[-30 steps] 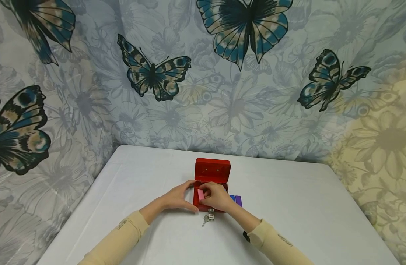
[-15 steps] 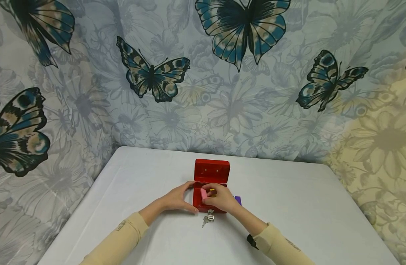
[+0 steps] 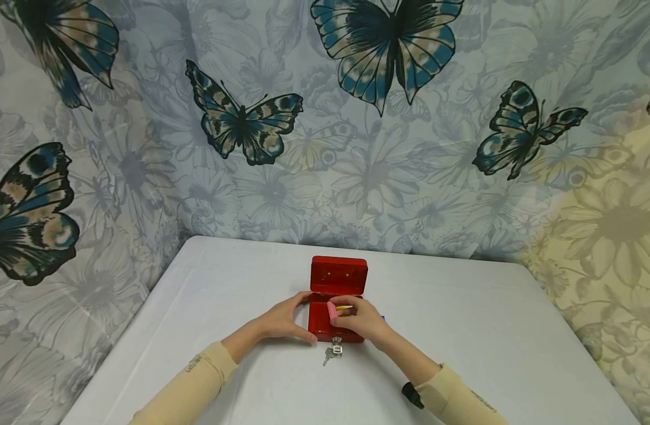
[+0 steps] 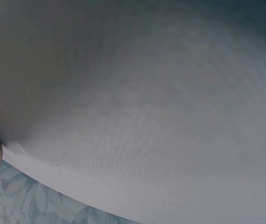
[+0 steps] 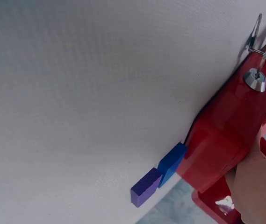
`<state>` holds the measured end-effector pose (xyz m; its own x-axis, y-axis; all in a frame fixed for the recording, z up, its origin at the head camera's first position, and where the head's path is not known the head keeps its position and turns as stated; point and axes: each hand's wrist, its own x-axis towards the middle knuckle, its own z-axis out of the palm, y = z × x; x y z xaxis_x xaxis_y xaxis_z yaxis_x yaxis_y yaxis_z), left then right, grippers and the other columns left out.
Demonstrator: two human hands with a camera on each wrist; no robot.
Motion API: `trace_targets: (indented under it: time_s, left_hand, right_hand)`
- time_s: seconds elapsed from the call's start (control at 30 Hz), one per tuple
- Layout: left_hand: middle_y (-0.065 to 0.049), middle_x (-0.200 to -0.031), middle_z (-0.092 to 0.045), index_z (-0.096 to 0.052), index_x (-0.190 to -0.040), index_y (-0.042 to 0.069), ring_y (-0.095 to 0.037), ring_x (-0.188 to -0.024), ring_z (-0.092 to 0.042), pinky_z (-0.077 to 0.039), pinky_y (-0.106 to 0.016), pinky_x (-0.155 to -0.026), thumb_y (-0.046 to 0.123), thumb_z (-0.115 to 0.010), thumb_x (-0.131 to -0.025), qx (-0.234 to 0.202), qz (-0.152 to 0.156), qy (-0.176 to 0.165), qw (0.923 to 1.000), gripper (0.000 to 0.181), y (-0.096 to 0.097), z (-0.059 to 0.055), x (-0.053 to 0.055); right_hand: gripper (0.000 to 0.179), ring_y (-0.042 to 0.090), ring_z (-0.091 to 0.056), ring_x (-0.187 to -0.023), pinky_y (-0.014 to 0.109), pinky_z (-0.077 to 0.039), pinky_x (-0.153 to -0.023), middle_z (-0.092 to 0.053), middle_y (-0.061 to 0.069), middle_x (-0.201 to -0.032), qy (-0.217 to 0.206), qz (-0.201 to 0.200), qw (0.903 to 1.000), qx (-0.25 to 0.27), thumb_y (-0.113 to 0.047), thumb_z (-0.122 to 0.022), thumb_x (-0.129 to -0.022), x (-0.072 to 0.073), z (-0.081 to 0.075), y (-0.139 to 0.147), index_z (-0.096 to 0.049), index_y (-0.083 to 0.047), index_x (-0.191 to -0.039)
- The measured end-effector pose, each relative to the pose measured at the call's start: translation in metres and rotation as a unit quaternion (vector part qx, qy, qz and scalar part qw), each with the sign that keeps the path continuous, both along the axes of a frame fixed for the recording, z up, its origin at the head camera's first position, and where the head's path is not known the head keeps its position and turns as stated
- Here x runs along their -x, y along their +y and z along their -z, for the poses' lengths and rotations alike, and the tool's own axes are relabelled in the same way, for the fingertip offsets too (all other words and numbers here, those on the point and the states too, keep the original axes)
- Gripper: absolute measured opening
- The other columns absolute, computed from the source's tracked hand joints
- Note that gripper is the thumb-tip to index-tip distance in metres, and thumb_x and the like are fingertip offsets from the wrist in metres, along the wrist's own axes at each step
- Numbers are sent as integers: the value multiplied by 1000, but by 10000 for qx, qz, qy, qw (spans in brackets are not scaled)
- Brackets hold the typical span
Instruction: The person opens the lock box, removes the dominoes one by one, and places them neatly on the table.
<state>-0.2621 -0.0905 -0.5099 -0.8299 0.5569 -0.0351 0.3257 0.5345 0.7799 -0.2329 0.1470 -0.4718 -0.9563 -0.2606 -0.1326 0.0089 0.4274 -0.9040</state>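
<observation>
A red cash box (image 3: 319, 326) stands on the table in the head view, its lid (image 3: 338, 274) raised at the back. My left hand (image 3: 282, 317) spans its left side, thumb at the front corner and fingers at the back corner. Over the box's inside, my right hand (image 3: 359, 316) pinches a pink block (image 3: 332, 311) between thumb and fingertips. Something yellow (image 3: 344, 307) shows between its fingers. In the right wrist view, a blue block (image 5: 172, 161) and a purple block (image 5: 146, 189) lie beside the box; my right hand mostly hides them in the head view.
Keys (image 3: 328, 354) hang from the lock (image 3: 337, 341) on the box's front. A white cloth covers the table (image 3: 240, 265). Butterfly-patterned fabric (image 3: 399, 177) rises behind it. A dark strap (image 3: 413, 395) shows at my right sleeve.
My right hand has moved to the right inside the box, bringing the pink block with it. The blue and purple blocks are now mostly covered in the head view. The left hand stays put.
</observation>
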Motion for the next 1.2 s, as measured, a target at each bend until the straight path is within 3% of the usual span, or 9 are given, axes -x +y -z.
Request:
trace_targets:
  time_s: [0.23,0.47,0.53,0.87,1.2]
  left_hand:
    - [0,-148,-42,-34,-149,18,-20,-135,-39,-33,-49,-110,49,-86,-67,-21,1,8,10000,102,0,0,-1]
    - [-1,-148,-42,-35,-149,18,-21,-135,-39,-34,-50,-110,49,-85,-67,-44,-11,-28,10000,101,0,1,0]
    - [-1,-148,-43,-35,-148,18,-21,-135,-39,-34,-50,-110,49,-86,-67,-58,-12,-10,10000,101,0,1,0]
    - [-2,-148,-42,-34,-149,17,-22,-134,-40,-34,-51,-109,49,-85,-67,29,-35,-32,10000,102,1,1,0]
    - [-3,-149,-41,-33,-149,18,-23,-135,-39,-33,-52,-110,50,-85,-67,54,-38,-32,10000,102,2,2,-1]
  right_hand:
    - [44,26,-62,-103,41,-55,-86,-63,11,-119,-208,128,9994,248,-13,-75,-84,-3,-2,5,-63,-6,-126]
    - [46,26,-62,-104,41,-55,-87,-63,15,-121,-363,165,9983,432,-12,-72,-86,-10,-15,11,-60,-4,-129]
    - [48,24,-62,-103,41,-55,-87,-63,14,-121,-413,180,9977,510,-14,-73,-85,-8,-10,16,-59,-5,-130]
    - [46,27,-57,-112,47,-53,-89,-59,9,-128,-509,608,9951,597,-15,-73,-85,-11,-16,35,-61,-11,-129]
    - [48,28,-58,-113,47,-53,-90,-59,11,-129,-630,849,9925,621,-17,-71,-87,-15,-9,57,-58,-11,-133]
